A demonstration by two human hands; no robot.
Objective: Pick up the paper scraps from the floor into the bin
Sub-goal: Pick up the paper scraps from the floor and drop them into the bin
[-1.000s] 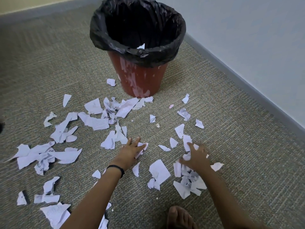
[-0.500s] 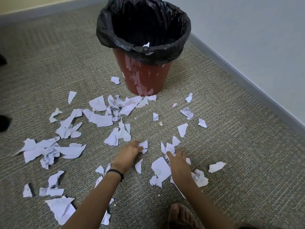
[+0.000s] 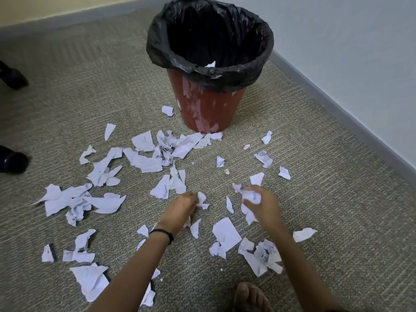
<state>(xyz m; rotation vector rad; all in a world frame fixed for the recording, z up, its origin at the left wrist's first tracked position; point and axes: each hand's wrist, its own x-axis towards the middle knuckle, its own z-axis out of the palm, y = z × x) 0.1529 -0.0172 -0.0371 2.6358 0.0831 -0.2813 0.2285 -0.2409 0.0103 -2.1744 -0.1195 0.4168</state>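
Several white paper scraps (image 3: 146,163) lie scattered over the grey-green carpet in front of a red bin (image 3: 203,109) lined with a black bag. One scrap shows inside the bin at its near rim. My right hand (image 3: 263,206) is lifted a little and grips a crumpled bunch of scraps (image 3: 249,197). My left hand (image 3: 182,209), with a black band on the wrist, is down on the carpet and pinches a small scrap (image 3: 202,200) with curled fingers.
A grey skirting board and pale wall (image 3: 337,64) run along the right side behind the bin. Two dark shoes or chair feet (image 3: 12,158) sit at the left edge. My bare foot (image 3: 249,298) is at the bottom, next to a heap of scraps (image 3: 261,255).
My right hand swept scraps leftward, gathered a bunch and lifted it up from the carpet. My left hand's fingers curled from flat onto a scrap. The view moved closer to the floor.
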